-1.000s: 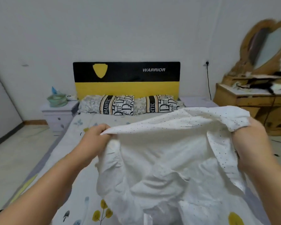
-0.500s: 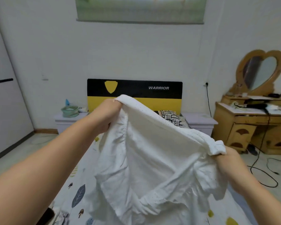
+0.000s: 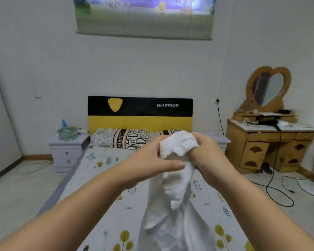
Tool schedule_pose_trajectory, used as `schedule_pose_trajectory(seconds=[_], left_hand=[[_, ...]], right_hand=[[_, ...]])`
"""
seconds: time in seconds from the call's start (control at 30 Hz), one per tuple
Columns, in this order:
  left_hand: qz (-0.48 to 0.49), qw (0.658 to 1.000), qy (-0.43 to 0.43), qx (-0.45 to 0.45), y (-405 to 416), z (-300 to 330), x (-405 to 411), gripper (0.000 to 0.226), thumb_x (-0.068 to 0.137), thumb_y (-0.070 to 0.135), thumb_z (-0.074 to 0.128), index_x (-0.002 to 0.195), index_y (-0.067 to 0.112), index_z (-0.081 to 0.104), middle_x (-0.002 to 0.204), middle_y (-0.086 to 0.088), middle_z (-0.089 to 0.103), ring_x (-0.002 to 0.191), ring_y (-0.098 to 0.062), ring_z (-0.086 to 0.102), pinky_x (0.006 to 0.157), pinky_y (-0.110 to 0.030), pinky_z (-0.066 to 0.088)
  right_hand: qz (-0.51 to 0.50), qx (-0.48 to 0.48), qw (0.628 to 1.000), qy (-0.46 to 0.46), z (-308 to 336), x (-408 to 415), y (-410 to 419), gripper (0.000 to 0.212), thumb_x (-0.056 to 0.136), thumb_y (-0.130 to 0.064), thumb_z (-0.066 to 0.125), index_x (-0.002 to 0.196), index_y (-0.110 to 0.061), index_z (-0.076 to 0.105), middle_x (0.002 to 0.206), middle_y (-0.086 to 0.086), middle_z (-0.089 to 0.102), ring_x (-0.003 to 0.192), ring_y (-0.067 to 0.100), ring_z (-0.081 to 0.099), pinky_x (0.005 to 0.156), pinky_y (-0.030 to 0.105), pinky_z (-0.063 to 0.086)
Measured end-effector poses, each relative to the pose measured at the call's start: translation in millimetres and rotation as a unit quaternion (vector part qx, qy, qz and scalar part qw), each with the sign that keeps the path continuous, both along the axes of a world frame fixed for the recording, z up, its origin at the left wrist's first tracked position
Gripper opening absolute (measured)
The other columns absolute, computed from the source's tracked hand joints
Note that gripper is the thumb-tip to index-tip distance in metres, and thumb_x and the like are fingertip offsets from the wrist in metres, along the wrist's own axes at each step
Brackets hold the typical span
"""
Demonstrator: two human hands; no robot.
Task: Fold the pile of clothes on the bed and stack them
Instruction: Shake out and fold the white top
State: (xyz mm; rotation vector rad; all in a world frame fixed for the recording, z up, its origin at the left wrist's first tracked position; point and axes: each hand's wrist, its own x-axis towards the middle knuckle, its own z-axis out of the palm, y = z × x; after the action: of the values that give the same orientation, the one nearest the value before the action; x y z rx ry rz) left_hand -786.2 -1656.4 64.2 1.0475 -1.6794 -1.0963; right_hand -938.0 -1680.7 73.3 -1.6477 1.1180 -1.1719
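Note:
A white shirt with small black dots (image 3: 176,205) hangs bunched in front of me, over the bed (image 3: 101,211). My right hand (image 3: 207,156) grips its gathered top edge, fingers curled round the cloth. My left hand (image 3: 152,163) has come in against the same bunch, thumb stretched across the fabric and fingers behind it. The shirt's lower part falls out of view at the bottom edge. No other clothes of the pile are in view.
The bed has a leaf-print sheet, patterned pillows (image 3: 123,138) and a black and yellow headboard (image 3: 140,113). A white nightstand (image 3: 67,151) stands left, a wooden dressing table (image 3: 272,142) with a heart mirror right. Black cables (image 3: 272,189) lie on the floor at right.
My hands were spread wide with the shirt stretched between them. They have come together in front of me, and the shirt's top edge is now gathered into one bunch.

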Motion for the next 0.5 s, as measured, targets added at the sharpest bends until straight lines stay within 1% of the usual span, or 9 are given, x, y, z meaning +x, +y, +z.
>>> schedule_pose_trajectory(seconds=[0.03,0.1,0.17,0.23,0.3,0.33,0.4,0.43,0.5], left_hand=[[0.016,1.000,0.000,-0.020,1.1,-2.0,-4.0,0.070,0.065,0.018,0.078,0.127,0.029,0.048,0.115,0.007,0.065,0.104,-0.006,0.063,0.086,-0.025,0.053],[0.083,0.994,-0.011,-0.070,0.5,-3.3,-5.8,0.072,0.060,0.020,0.075,0.125,0.031,0.047,0.112,0.008,0.064,0.101,-0.005,0.063,0.085,-0.028,0.055],[0.131,0.987,-0.020,-0.095,-2.6,-1.4,0.2,0.059,0.062,0.020,0.069,0.118,0.031,0.054,0.107,0.007,0.066,0.098,-0.007,0.064,0.085,-0.034,0.055],[0.128,0.989,-0.005,-0.079,-6.5,1.1,9.9,0.039,0.068,0.020,0.063,0.106,0.028,0.064,0.103,-0.001,0.070,0.097,-0.018,0.066,0.086,-0.039,0.055],[0.154,0.986,0.022,-0.064,-11.0,2.9,20.3,0.022,0.077,0.013,0.057,0.096,0.018,0.066,0.095,-0.003,0.070,0.093,-0.024,0.065,0.083,-0.040,0.053],[0.169,0.983,0.036,-0.069,-12.9,4.5,25.9,0.017,0.081,0.007,0.053,0.089,0.014,0.066,0.089,-0.002,0.068,0.090,-0.023,0.063,0.081,-0.038,0.052],[0.163,0.981,0.073,-0.075,-16.1,10.4,36.4,0.019,0.084,0.001,0.050,0.084,0.012,0.066,0.087,-0.004,0.066,0.090,-0.022,0.063,0.079,-0.036,0.054],[0.142,0.982,0.104,-0.070,-16.8,15.2,40.6,0.018,0.086,0.000,0.051,0.087,0.011,0.066,0.089,-0.007,0.067,0.090,-0.022,0.065,0.077,-0.035,0.056],[0.098,0.977,0.179,-0.058,-20.1,28.0,47.6,0.015,0.088,-0.001,0.052,0.094,0.008,0.063,0.087,-0.009,0.068,0.086,-0.020,0.068,0.068,-0.031,0.057]], right_hand=[[-0.004,-0.020,1.000,0.015,3.6,6.8,1.5,0.024,0.083,-0.001,0.053,0.092,-0.020,0.065,0.091,0.005,0.070,0.091,0.025,0.066,0.081,0.045,0.055],[0.016,-0.039,0.999,0.023,8.5,16.5,3.2,0.021,0.079,-0.006,0.063,0.093,-0.021,0.065,0.092,0.003,0.070,0.089,0.021,0.066,0.075,0.038,0.056],[0.095,-0.025,0.995,0.007,10.8,19.3,5.2,0.028,0.075,-0.009,0.072,0.099,-0.022,0.067,0.094,0.002,0.072,0.090,0.017,0.067,0.074,0.029,0.055],[0.158,-0.016,0.987,-0.008,9.4,15.6,8.1,0.027,0.080,-0.010,0.069,0.101,-0.028,0.068,0.093,-0.003,0.072,0.090,0.008,0.067,0.075,0.023,0.054],[0.148,-0.023,0.989,-0.018,0.1,8.2,7.9,0.029,0.083,-0.016,0.066,0.103,-0.036,0.064,0.097,-0.004,0.070,0.092,0.003,0.064,0.075,0.020,0.053],[0.109,-0.029,0.994,-0.011,-8.5,4.6,6.3,0.032,0.082,-0.021,0.067,0.107,-0.040,0.060,0.102,-0.006,0.066,0.096,0.003,0.062,0.076,0.020,0.052],[0.021,-0.015,0.999,0.041,-33.7,0.2,3.0,0.049,0.076,-0.031,0.072,0.117,-0.043,0.048,0.116,-0.011,0.053,0.107,0.005,0.053,0.084,0.022,0.046],[0.012,0.011,0.997,0.074,-47.6,1.7,4.7,0.063,0.073,-0.035,0.075,0.125,-0.043,0.039,0.122,-0.013,0.046,0.113,0.006,0.047,0.090,0.027,0.044],[0.078,0.080,0.988,0.109,-78.2,11.0,9.9,0.086,0.067,-0.038,0.080,0.137,-0.038,0.030,0.131,-0.013,0.042,0.121,0.009,0.044,0.102,0.036,0.041]])
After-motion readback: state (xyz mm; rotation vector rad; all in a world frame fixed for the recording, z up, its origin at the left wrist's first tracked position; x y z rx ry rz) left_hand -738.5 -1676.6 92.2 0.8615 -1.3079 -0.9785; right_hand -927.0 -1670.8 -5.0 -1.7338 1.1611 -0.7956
